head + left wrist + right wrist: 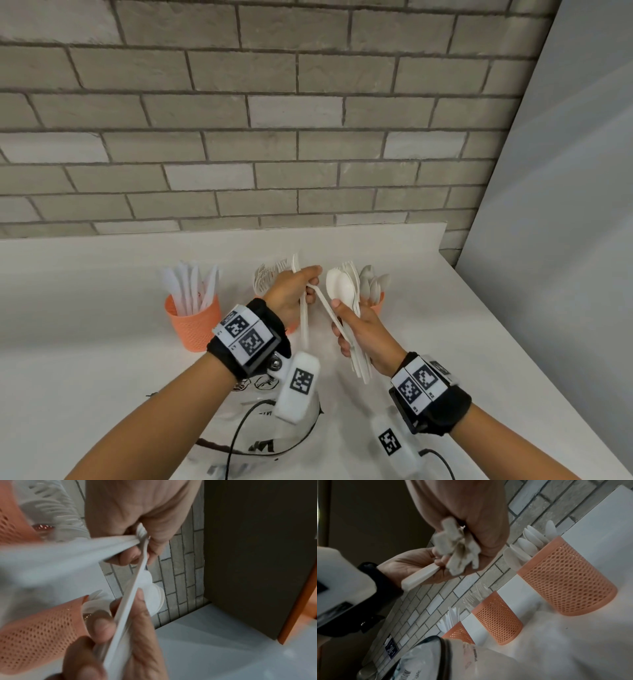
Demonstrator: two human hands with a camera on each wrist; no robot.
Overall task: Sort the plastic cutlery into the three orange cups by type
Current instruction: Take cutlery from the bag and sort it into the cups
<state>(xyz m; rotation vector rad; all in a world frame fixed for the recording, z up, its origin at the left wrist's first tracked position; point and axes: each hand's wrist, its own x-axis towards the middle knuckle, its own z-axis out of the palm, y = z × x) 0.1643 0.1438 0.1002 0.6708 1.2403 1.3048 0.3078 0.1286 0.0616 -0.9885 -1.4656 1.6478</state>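
Above the white counter (102, 308), from the head view, three orange cups (195, 325) stand in one row: knives, forks, spoons. Left hand (294, 294) clamps two white pieces (304, 318); right hand (363, 329) clamps a bundle of cutlery (346, 287). Right wrist view repeats three cups.

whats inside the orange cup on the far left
The left orange cup holds white plastic knives standing upright, blades up. Their handles and the cup's bottom are hidden by the mesh wall, so anything lower down cannot be seen.
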